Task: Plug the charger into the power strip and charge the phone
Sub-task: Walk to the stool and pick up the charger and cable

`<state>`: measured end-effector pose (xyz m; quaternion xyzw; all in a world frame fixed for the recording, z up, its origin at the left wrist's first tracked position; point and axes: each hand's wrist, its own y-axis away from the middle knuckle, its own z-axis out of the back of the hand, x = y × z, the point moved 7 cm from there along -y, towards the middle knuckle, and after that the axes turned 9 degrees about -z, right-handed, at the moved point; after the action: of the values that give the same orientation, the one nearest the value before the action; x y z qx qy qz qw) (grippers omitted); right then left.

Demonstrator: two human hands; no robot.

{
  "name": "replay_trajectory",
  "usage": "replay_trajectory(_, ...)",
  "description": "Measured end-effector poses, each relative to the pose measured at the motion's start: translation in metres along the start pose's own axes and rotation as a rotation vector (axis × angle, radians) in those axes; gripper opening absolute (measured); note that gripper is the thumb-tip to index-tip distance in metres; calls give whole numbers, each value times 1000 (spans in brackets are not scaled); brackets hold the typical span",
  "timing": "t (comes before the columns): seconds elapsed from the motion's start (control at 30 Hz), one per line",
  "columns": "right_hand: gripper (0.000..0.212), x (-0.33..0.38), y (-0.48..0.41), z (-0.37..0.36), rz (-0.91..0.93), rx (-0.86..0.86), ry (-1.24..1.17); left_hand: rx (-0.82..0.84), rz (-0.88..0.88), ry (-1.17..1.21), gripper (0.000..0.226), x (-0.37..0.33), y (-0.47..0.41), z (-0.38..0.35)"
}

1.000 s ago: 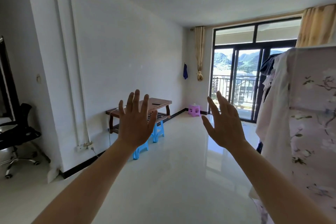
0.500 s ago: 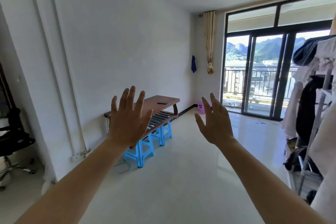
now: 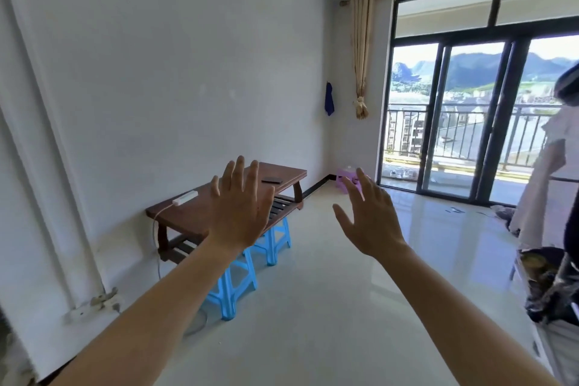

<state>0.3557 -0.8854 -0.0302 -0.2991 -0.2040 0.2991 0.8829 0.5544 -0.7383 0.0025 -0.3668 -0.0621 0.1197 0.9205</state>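
hands point(image 3: 304, 216) raised, empty | phone point(image 3: 272, 180), power strip point(image 3: 186, 198) beyond on table point(image 3: 191, 213)

Both hands raised empty, left hand point(image 3: 239, 213), right hand point(image 3: 371, 219)

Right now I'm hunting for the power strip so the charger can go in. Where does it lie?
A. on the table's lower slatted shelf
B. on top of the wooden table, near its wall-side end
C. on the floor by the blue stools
B: the white power strip rests on the wooden table top, its cord dropping off the near end.
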Motion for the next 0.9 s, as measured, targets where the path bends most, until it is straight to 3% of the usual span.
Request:
replay_trajectory(0.2, 61, -93, -106, -95, -101, -74, -22, 19, -37, 39, 70, -4, -119, -147)
replay_trajectory(0.43, 61, -179, -266, -204, -161, -34, -25, 38, -89, -4, 68, 15, -273, -281)
replay_trajectory(0.73, 63, -198, -447, -392, -95, 46, -37, 38, -47, -9, 66, 102, -412, -463)
replay_trajectory(0.9, 64, -210, -540, -520, -66, 148, 40, 163, 36, 30, 68, 166, -480, -595)
